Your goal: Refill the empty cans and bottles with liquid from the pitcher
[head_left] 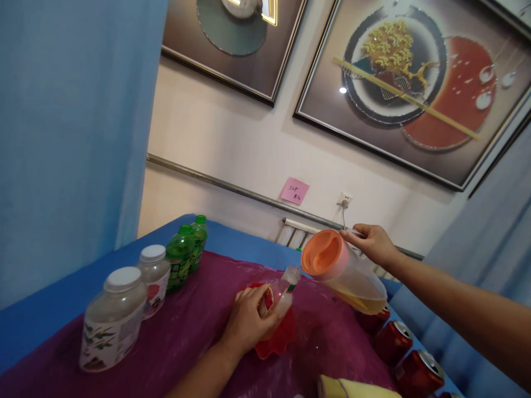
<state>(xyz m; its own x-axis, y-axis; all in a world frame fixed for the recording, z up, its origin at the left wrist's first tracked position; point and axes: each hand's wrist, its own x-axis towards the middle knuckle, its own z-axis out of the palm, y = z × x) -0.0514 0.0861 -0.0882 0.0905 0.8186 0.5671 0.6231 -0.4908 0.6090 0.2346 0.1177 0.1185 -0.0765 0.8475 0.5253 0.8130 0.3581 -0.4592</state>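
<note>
The bottle (285, 289) is gripped by the curled left hand (249, 318), the jug (352, 276) by the closed right hand (375, 244); its orange lid (326, 252) should be carefully lined up with the bottle's mouth.

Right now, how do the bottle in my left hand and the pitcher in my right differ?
The pitcher is wide; the bottle is much slimmer. The pitcher has an orange lid, while the bottle looks uncapped. The pitcher is tipped nearly sideways, lid end toward the bottle; the bottle leans, mouth up. Both are see-through, tilted and hand-held.
</note>
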